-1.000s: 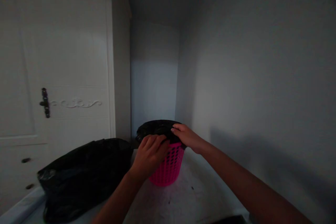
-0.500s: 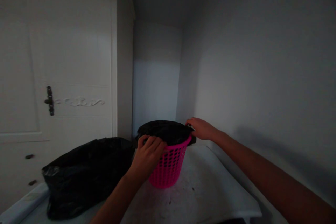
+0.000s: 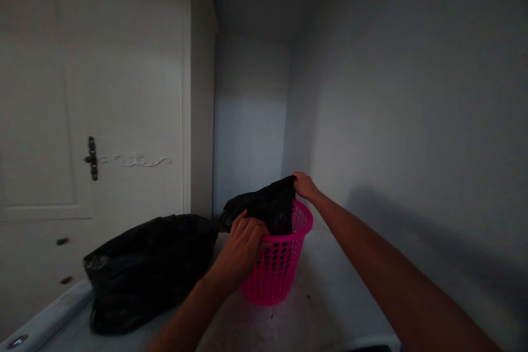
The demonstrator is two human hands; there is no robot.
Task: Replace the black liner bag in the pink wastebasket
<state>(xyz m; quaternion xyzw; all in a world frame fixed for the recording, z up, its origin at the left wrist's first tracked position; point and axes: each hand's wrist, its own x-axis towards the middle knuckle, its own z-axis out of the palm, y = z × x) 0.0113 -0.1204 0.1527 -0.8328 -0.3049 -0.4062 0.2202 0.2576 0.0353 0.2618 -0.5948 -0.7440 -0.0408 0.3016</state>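
Observation:
A pink perforated plastic basket [image 3: 277,272] stands on a pale surface [image 3: 325,302] in a dim corner. A black plastic liner bag [image 3: 264,208] lies over its left and rear rim, lifted clear of the right rim. My left hand [image 3: 242,247] is closed on the bag at the basket's near left rim. My right hand [image 3: 304,186] pinches the bag's far edge and holds it raised above the back of the basket.
A large full black bag [image 3: 146,267] lies on the surface just left of the basket. A white cabinet door [image 3: 94,121] with a dark handle [image 3: 91,158] fills the left side. Plain walls close in behind and on the right.
The bag's right side has come off the basket rim. My right hand has lifted the far edge up. The pink rim on the right now shows bare.

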